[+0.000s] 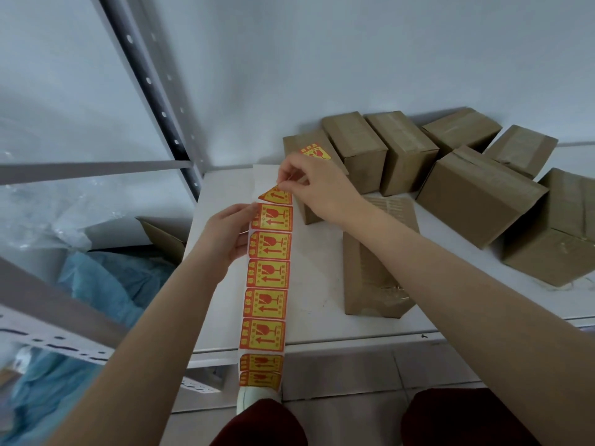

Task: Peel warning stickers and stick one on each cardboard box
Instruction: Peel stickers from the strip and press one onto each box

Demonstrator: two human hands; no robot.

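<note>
A long strip of yellow-and-red warning stickers (267, 278) hangs from my hands down past the shelf edge. My left hand (230, 231) grips the strip's left edge near its top. My right hand (314, 185) pinches the corner of the top sticker (277, 195), which is folded back and partly lifted from the backing. Several brown cardboard boxes stand on the white shelf (322, 323). One box (297, 146) behind my right hand carries a sticker (315, 152) on its top. Another box (370, 284) lies flat under my right forearm.
More taped boxes (476, 194) crowd the shelf's back and right side. A grey slotted rack post (154, 82) rises at the left, with plastic wrap and blue fabric (106, 284) below. An open carton (164, 236) sits left of the shelf. My knees and tiled floor are beneath.
</note>
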